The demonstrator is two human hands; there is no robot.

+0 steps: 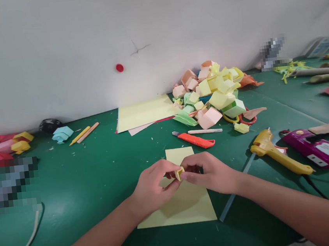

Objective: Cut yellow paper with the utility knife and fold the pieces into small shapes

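Observation:
Between my two hands is a small folded piece of yellow paper (179,173), with an opening facing me. My left hand (156,182) pinches it from the left with thumb and fingers. From the right, my right hand (209,171) grips the same piece, thumb in front; its other fingertips are partly hidden. Both hands are above a pale yellow paper sheet (179,211) with a narrower upper part. Beyond them lies a red-orange utility knife (197,140), its blade end pointing left, beside a white pen (205,131).
A yellow glue gun (279,154) with a long clear glue stick (233,196) lies right of the sheet, near a purple power strip (317,148). Folded paper shapes (216,88) are heaped against the wall beside stacked paper sheets (146,113). Two markers (83,134) lie left.

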